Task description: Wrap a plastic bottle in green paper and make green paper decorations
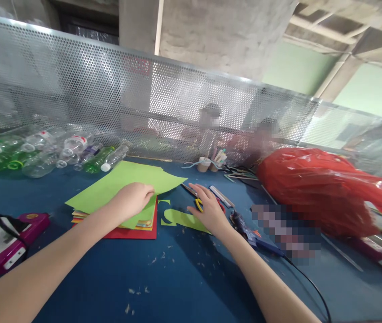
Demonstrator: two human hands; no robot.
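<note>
My left hand (135,197) is closed on a light green sheet (110,186) at its right part, over a stack of coloured paper with a red sheet (132,233) at the bottom. To the right, my right hand (208,208) has its fingers spread, above a cut green paper piece (186,218) and beside scissors with yellow on the handle (199,205). A smaller curved green scrap (164,213) lies between the stack and that piece. Nothing shows in my right hand.
Plastic bottles (101,160) line the back left. A purple power strip (37,224) lies at left, a blue glue gun (268,246) with its cable at right. Behind it sits a red plastic bag (315,188). Cups (204,165) stand before a perforated metal screen (110,89).
</note>
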